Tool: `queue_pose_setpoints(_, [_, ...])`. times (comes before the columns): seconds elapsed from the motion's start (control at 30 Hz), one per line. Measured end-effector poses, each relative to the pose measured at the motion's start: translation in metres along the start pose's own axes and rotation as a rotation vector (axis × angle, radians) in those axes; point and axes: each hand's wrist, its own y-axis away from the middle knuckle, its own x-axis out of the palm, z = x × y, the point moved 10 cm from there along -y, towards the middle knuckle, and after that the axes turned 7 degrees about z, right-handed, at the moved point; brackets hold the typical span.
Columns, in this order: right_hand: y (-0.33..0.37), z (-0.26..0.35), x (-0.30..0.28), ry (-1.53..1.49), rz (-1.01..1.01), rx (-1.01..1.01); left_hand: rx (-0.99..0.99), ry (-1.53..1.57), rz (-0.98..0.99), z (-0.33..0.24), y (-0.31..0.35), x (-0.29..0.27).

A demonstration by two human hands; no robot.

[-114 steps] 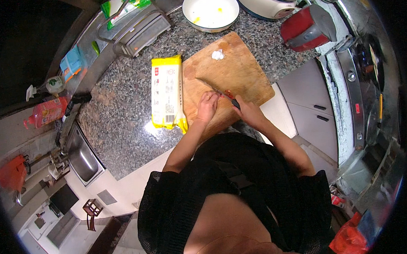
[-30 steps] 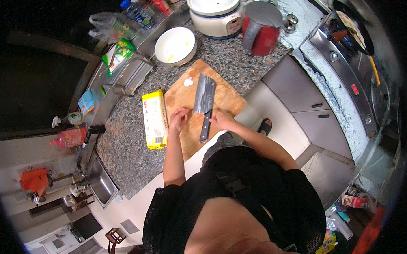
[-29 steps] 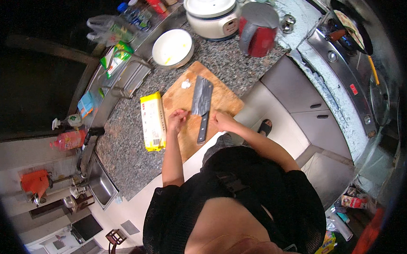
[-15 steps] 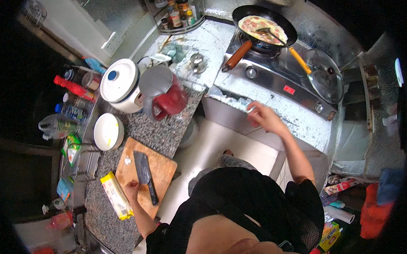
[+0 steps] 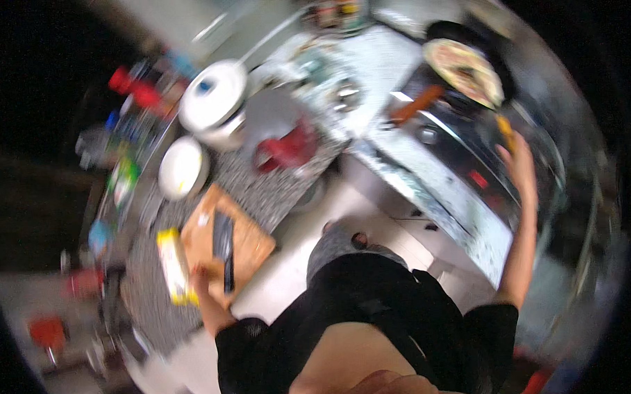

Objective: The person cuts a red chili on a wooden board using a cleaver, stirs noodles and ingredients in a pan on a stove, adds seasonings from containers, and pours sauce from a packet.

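Note:
A black frying pan (image 5: 509, 79) stands on the stove. In it lies a flat round pancake (image 5: 456, 56), pale yellow with reddish patches. The dark head of a spatula rests on the pancake, and its yellow handle (image 5: 505, 129) sticks out toward me. My right hand (image 5: 520, 163) is at the end of that handle, with thumb and fingers on either side, blurred by motion. At the cutting board's (image 5: 251, 249) left edge is my left hand (image 5: 206, 278), its fingers smeared. Beside it lie a cleaver (image 5: 224, 242) on the board and a yellow-and-white package (image 5: 172, 264).
A white bowl (image 5: 184, 168), a white lidded cooker (image 5: 211, 96) and a red-and-grey jug (image 5: 286, 142) line the left counter. A glass lid (image 5: 552, 171) lies on the stove's right side. The pan's brown handle (image 5: 418, 106) juts over the stove front.
My right hand has moved from in front of the stove up to the spatula's yellow handle. The whole view has shifted and turned, and blurs. My left hand stays by the cutting board.

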Motion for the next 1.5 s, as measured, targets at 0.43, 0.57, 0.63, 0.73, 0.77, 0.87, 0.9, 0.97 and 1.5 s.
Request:
queue_pose_setpoints(0.43, [-0.017,-0.118,0.037,-0.166,0.24,0.033,-0.203,-0.014,-0.423,-0.062,0.052,0.047])
queue_pose_setpoints(0.57, [-0.023,-0.117,0.043,-0.112,0.165,0.056,-0.141,0.0,-0.37,-0.081,0.048,0.059])
queue_pose_setpoints(0.63, [-0.016,-0.109,0.04,-0.189,0.179,0.137,-0.166,-0.058,-0.314,-0.096,0.041,0.088])
queue_pose_setpoints(0.73, [-0.005,-0.109,0.036,-0.282,0.249,0.325,-0.162,-0.233,-0.243,-0.104,0.028,0.105])
queue_pose_setpoints(0.77, [-0.003,-0.119,0.037,-0.279,0.252,0.324,-0.142,-0.395,-0.226,-0.094,0.021,0.091])
queue_pose_setpoints(0.87, [0.01,-0.174,0.041,-0.484,0.083,0.305,-0.159,-0.731,-0.145,-0.099,0.009,0.096])
queue_pose_setpoints(0.9, [-0.003,-0.15,0.039,-0.088,0.103,0.143,-0.196,-0.874,-0.114,-0.089,0.008,0.084])
queue_pose_setpoints(0.97, [-0.017,-0.084,0.032,0.095,0.082,0.088,-0.191,-0.941,-0.075,-0.076,0.003,0.067])
queue_pose_setpoints(1.5, [0.025,-0.007,-0.091,0.149,0.044,0.279,0.554,-0.594,0.571,-0.398,-0.002,0.593])
